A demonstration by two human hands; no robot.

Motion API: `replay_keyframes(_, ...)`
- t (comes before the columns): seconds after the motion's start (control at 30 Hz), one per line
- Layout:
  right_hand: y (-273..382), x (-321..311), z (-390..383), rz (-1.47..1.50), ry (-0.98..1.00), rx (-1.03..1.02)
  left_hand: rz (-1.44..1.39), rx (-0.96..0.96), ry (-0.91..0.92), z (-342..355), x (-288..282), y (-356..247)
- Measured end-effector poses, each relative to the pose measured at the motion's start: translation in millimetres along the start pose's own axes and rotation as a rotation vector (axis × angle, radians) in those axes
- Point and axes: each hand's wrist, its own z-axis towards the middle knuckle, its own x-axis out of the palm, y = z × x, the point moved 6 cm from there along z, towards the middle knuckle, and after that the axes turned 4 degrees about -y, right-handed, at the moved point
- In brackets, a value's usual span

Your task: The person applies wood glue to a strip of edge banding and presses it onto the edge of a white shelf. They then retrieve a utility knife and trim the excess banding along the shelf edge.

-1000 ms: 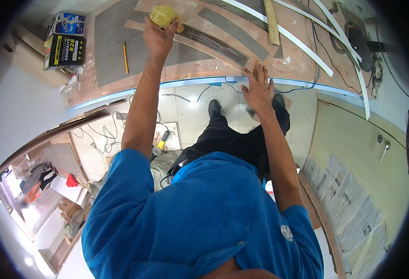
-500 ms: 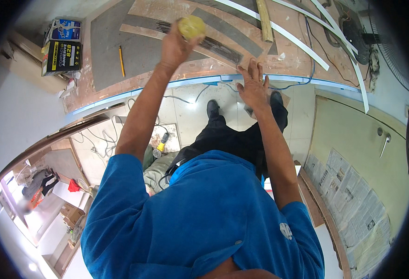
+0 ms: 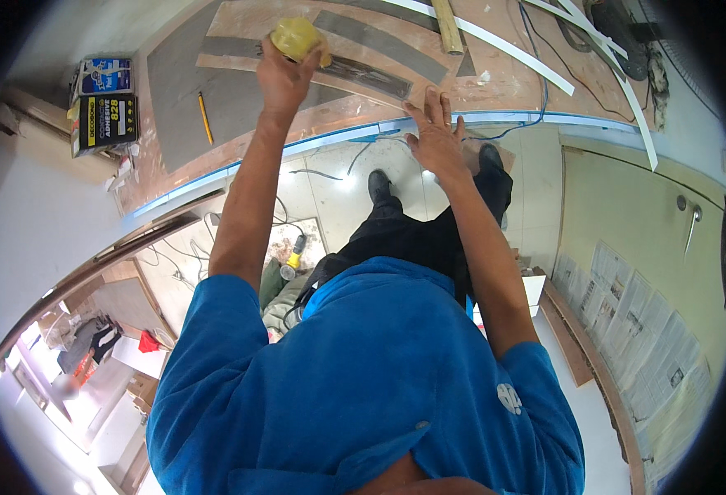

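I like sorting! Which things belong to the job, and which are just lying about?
Job, it seems:
- yellow thing in the left hand
- dark-streaked grey strip beside the right hand

Probably just lying about:
- pencil
- white strips
- yellow-and-black tool

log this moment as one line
left hand: holds yellow item | right hand: at end of streaked strip | pencil: on grey sheet
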Motion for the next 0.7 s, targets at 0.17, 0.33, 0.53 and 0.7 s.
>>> replay_keyframes(0.17,-1,0,0,-0.002,0.027,-0.002,0.261,0.026,0.169,-35,46,-58)
replay_keyframes(0.33,-6,6,-1,-0.007,0.017,0.004,0.108,-0.104,0.032,-16,15,-12)
replay_keyframes(0.53,-1,-2,0,0.002,0.083,0.013,0.124,-0.005,0.132,-40,58,-46)
replay_keyframes(0.7,-5,0,-2,0.020,0.072,0.020,0.087,-0.132,0.031,-16,27,-29)
